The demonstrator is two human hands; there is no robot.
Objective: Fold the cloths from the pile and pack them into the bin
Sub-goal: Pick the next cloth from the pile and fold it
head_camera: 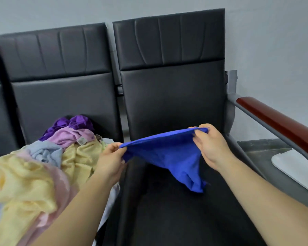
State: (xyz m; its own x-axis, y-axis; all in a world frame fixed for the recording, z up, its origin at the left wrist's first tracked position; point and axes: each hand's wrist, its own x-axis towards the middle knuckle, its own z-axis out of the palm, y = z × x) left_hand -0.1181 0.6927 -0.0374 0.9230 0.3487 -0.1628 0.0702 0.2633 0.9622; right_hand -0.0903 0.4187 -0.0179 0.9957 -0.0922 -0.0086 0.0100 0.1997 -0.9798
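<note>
Blue cloth (169, 153) stretched btwn hands, middle sagging; L hand (110, 162) & R hand (210, 146) pinch corners.

Row of black seats (171, 96) is being backed by grey wall (274, 41); red-brown armrest (277, 121) is being carried on grey frame (231, 82) at right end.

matt blue cloth (169, 153), glossy wooden armrest (274, 119)

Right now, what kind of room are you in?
Probably a waiting room: a row of joined black padded seats stands against a plain grey wall, with a red-brown wooden armrest on a grey metal frame at the end.
</note>
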